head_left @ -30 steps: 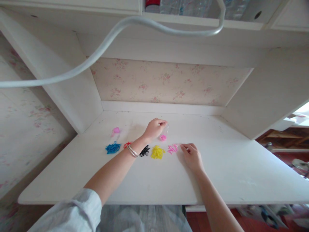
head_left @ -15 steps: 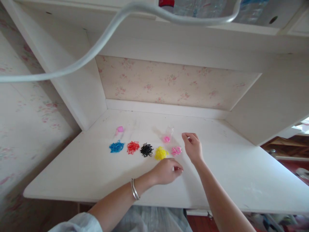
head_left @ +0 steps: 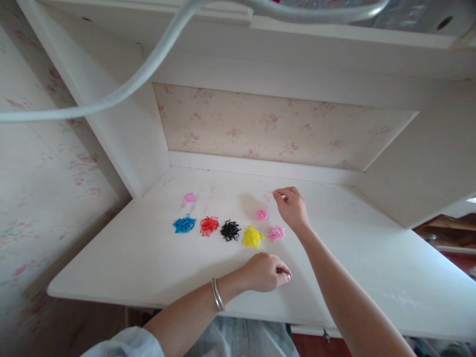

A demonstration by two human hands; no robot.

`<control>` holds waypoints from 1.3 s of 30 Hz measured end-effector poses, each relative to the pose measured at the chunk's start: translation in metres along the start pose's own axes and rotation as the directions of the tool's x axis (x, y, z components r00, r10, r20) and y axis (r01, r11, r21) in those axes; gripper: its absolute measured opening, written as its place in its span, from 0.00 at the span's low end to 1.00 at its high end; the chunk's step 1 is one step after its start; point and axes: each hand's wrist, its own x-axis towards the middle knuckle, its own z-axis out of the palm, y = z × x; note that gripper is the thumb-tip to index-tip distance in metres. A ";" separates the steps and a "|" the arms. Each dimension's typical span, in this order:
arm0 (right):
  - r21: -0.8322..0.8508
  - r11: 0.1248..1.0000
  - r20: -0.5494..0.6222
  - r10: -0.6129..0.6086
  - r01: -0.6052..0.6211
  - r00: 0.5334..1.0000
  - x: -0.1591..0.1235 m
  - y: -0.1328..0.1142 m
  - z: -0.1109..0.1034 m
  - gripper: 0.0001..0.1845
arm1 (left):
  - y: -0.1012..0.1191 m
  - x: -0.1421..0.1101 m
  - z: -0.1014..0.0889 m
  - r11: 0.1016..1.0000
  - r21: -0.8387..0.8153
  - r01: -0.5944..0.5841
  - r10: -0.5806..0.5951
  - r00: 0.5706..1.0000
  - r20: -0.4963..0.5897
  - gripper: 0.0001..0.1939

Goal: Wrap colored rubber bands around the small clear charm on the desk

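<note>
My right hand [head_left: 292, 208] is closed in a pinch at the upper end of a small clear container [head_left: 267, 199]; what its fingertips hold is too small to make out. The container has pink loops [head_left: 262, 214] at its near end. Close to the front of the desk, my left hand [head_left: 268, 272] hovers with thumb and fingers pressed together, its contents hidden. Beyond it lies a row of small rubber band piles: blue [head_left: 184, 224], red [head_left: 209, 226], black [head_left: 230, 230], yellow [head_left: 253, 237] and pink [head_left: 276, 233].
A small pink pouch-like thing [head_left: 189, 198] lies behind the blue pile. The white desk [head_left: 148, 263] has side panels and a low back ledge. Overhead, a white curved tube [head_left: 148, 69] crosses in front of a shelf [head_left: 297, 54].
My right hand has moved away from me and left, to the clear container's upper end. My left hand has drawn back from the yellow pile. The view has shifted slightly.
</note>
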 end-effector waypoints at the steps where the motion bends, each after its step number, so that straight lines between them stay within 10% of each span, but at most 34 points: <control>1: -0.007 1.000 0.000 -0.005 0.005 1.000 0.000 0.001 0.000 0.17 | 0.000 0.000 0.001 1.000 0.005 -0.002 0.002 1.000 0.002 0.16; 10: 0.079 0.996 -0.041 0.052 -0.048 0.998 -0.009 0.012 -0.008 0.18 | 0.003 0.000 0.002 0.994 0.107 -0.009 0.014 0.998 -0.055 0.14; 18: 0.032 0.968 0.132 0.243 -0.249 0.961 -0.078 0.064 -0.011 0.16 | 0.000 -0.002 0.002 0.890 0.414 0.191 -0.075 0.957 -0.281 0.14; 39: -0.159 0.987 0.256 0.067 -0.026 0.964 -0.112 0.074 -0.015 0.13 | 0.010 0.040 -0.006 0.673 0.670 0.314 -0.129 0.942 -0.311 0.16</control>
